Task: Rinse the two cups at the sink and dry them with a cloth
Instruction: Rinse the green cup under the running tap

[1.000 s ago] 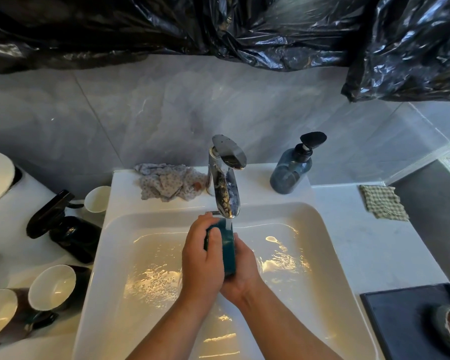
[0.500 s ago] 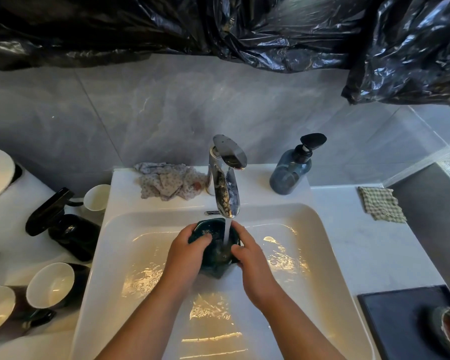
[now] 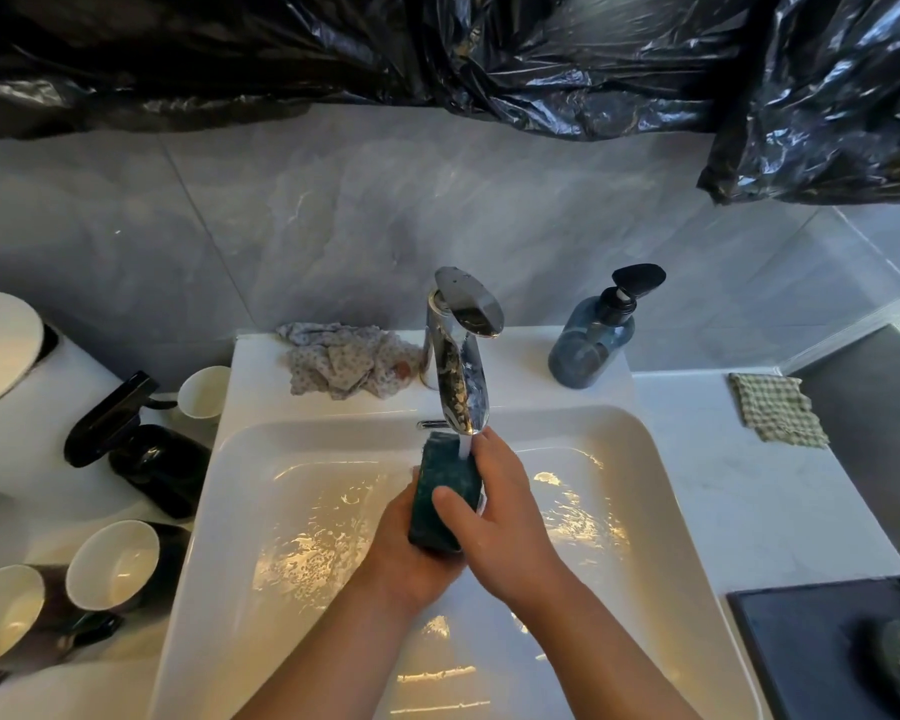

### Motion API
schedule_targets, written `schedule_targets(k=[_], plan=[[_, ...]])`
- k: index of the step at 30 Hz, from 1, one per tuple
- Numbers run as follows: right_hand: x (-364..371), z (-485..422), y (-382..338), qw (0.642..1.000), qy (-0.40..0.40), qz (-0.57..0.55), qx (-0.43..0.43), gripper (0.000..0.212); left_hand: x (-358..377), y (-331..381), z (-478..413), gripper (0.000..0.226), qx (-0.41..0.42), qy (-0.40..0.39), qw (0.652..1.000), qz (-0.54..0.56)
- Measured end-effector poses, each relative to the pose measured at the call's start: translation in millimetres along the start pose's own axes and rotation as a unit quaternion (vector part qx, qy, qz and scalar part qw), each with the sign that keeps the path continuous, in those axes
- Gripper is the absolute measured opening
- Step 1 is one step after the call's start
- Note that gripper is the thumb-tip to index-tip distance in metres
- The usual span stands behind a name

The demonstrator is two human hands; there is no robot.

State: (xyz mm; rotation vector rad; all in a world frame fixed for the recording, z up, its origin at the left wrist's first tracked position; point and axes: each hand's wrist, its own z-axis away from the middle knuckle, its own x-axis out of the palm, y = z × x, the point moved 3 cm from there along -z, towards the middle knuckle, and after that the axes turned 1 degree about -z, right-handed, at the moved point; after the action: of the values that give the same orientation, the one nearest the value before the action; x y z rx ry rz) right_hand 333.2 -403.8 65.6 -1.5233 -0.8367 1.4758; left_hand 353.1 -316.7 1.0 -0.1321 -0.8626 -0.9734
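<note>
you have the teal cup [image 3: 442, 491] lying on its side between both hands, at the twelve o'clock end of the sink [image 3: 531, 392], right beneath the faucet [image 3: 461, 366], and the stream [image 3: 463, 448] lands on its upper wall. your left hand [image 3: 411, 558] cradles it from below and from nine o'clock, fingers curled round the far side. your right hand [image 3: 505, 517] grips it from three o'clock, thumb laid across the near face and fingers up beside the water. i cannot tell from here which end is the mouth. to rinse it well, roll the cup slowly under the stream so every part of the outside gets wet, then tip the mouth up to fill it, swirl, and pour out into the basin. a wet glazed cup will likely be slippery, so let one hand hold firm while the other shifts its grip. hold it low and a little clear of the metal spout, since a knock there could chip it and a high hold would splash. for drying, the patterned cloth [image 3: 344, 361] lies crumpled on the ledge at eleven o'clock, just left of the faucet base, and a checked cloth [image 3: 775, 407] lies on the counter at two o'clock. i cannot judge whether either is dry. several white-lined cups [image 3: 113, 563] sit on the counter at eight o'clock, and which one is your second is not clear.
</note>
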Motion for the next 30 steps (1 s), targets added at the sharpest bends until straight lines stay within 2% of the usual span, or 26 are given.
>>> schedule_targets(k=[2, 4, 6, 10, 12, 16, 20, 22, 25, 30], plan=[[3, -2, 0, 1.0, -0.016, -0.001, 0.01, 0.034, -1, -3, -1, 0.028, 0.017, -0.024, 1.0, -0.007], [7, -4, 1, 0.999, -0.026, 0.033, 0.027, 0.05, -1, -6, 0, 0.029, 0.026, -0.037, 0.999, -0.005], [9, -8, 3, 0.998, -0.004, 0.034, 0.045, 0.055, -2, -8, -1, 0.029, 0.029, -0.039, 0.999, -0.006], [11, -16, -2, 0.995, 0.065, -0.019, 0.068, 0.017, 4, -2, -3, 0.031, 0.037, -0.026, 0.999, -0.022], [10, -20, -7, 0.993, 0.088, -0.035, 0.076, 0.006, 5, 0, -3, 0.034, 0.039, -0.008, 0.999, -0.036], [5, -21, -12, 0.987, 0.129, -0.042, 0.085, 0.027, 5, 2, -6, 0.038, 0.06, 0.007, 0.996, -0.058], [7, -11, -3, 0.98, 0.133, -0.125, 0.078, 0.023, 0, -1, -7, 0.044, 0.038, 0.007, 0.999, -0.016], [7, -6, 2, 0.987, 0.094, -0.105, 0.076, 0.018, -4, -2, -6, 0.044, 0.039, 0.009, 0.999, -0.029], [8, -1, 3, 0.993, 0.094, -0.034, 0.059, 0.037, -6, -3, -4, 0.037, 0.048, 0.016, 0.997, -0.063], [7, -9, -7, 0.985, 0.167, -0.036, 0.033, 0.01, -1, 0, -3, 0.045, 0.052, 0.025, 0.996, -0.064]])
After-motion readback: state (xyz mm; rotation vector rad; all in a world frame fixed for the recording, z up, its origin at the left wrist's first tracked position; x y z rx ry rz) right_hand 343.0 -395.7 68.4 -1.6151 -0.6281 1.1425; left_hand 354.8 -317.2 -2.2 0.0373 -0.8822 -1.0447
